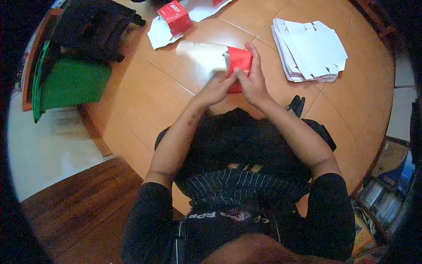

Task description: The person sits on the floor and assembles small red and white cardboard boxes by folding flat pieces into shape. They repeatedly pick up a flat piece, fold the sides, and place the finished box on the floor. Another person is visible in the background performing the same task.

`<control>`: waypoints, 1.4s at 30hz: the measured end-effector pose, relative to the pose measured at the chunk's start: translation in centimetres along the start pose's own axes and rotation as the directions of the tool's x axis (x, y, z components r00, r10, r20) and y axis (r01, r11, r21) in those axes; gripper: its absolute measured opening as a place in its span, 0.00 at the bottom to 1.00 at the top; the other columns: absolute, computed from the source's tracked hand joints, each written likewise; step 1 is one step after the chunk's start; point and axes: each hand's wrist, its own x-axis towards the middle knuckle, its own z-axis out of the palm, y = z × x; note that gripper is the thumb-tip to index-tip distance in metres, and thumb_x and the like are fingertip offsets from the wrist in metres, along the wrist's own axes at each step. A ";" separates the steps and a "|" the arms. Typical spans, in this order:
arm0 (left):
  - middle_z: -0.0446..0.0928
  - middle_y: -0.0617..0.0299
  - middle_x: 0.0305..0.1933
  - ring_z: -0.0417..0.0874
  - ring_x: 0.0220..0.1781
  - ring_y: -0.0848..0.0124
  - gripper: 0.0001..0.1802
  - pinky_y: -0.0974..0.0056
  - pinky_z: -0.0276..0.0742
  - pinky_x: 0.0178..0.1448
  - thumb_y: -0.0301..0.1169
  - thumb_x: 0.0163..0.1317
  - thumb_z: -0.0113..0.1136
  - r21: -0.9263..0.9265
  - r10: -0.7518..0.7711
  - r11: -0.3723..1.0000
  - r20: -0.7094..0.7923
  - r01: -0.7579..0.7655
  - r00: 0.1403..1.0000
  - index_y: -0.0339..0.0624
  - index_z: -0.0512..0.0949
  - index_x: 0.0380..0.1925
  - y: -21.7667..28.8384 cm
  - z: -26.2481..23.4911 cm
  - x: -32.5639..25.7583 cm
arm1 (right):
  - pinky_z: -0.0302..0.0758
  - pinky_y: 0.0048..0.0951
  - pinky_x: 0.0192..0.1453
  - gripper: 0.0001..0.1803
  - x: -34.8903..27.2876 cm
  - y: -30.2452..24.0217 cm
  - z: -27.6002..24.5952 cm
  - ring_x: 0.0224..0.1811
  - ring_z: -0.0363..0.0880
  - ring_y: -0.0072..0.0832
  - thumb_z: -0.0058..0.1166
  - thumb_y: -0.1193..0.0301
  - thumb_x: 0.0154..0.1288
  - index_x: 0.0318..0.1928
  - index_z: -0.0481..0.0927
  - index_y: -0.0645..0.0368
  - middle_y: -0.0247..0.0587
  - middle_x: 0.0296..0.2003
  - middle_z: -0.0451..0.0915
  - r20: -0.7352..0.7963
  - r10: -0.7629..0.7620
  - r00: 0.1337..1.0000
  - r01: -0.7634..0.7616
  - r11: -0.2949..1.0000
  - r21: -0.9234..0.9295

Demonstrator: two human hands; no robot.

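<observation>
A red carton (239,59) with a white inner side is between my two hands, out in front of my lap. Its white flap stretches to the left and is smeared by motion. My left hand (215,90) grips the carton's near left edge, its fingers partly hidden. My right hand (254,83) wraps the red side, with the thumb pressed on its face and the fingers behind the right edge. Just beyond, a folded red box (175,17) stands with a white flap (162,34) spread beside it.
To the right lies a stack of flat white carton blanks (310,50) on the orange tiled floor (145,94). A green panel-like object (74,81) and a dark bulky thing (90,28) stand at left. Packed items (382,198) line the right edge.
</observation>
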 end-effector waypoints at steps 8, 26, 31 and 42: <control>0.79 0.55 0.51 0.81 0.49 0.65 0.24 0.58 0.77 0.57 0.45 0.75 0.45 -0.107 -0.062 0.994 -0.284 0.032 0.957 0.37 0.73 0.58 -1.3 2.7 0.1 | 0.51 0.37 0.78 0.44 -1.3 0.7 -0.9 0.77 0.52 0.46 0.52 0.74 0.64 0.75 0.45 0.68 0.61 0.74 0.52 0.049 -0.087 0.995 0.092 0.990 -0.104; 0.49 0.33 0.77 0.54 0.77 0.40 0.68 0.45 0.54 0.77 0.68 0.46 0.67 0.777 0.075 0.567 0.282 -0.273 0.957 0.39 0.45 0.76 1.1 0.2 -1.1 | 0.79 0.37 0.46 0.32 4.4 5.6 -5.4 0.47 0.80 0.39 0.47 0.74 0.57 0.66 0.70 0.60 0.51 0.51 0.77 -0.065 0.352 0.934 -0.357 0.899 -0.254; 0.66 0.37 0.67 0.72 0.66 0.45 0.47 0.47 0.72 0.65 0.51 0.51 0.70 0.870 -0.166 0.408 0.367 -0.275 0.915 0.41 0.63 0.67 -0.5 0.7 -2.4 | 0.78 0.32 0.31 0.32 6.4 7.7 -9.1 0.33 0.81 0.30 0.48 0.73 0.53 0.63 0.73 0.59 0.43 0.38 0.79 0.170 0.777 0.606 -0.743 0.629 -0.229; 0.84 0.46 0.45 0.85 0.48 0.53 0.13 0.53 0.78 0.55 0.34 0.61 0.56 0.748 -0.195 0.663 0.129 0.034 0.972 0.45 0.86 0.42 -4.7 -3.9 0.7 | 0.67 0.39 0.71 0.24 5.1 6.6 -6.6 0.67 0.69 0.36 0.52 0.59 0.73 0.61 0.75 0.62 0.48 0.65 0.70 0.685 0.235 0.689 0.005 0.944 -0.329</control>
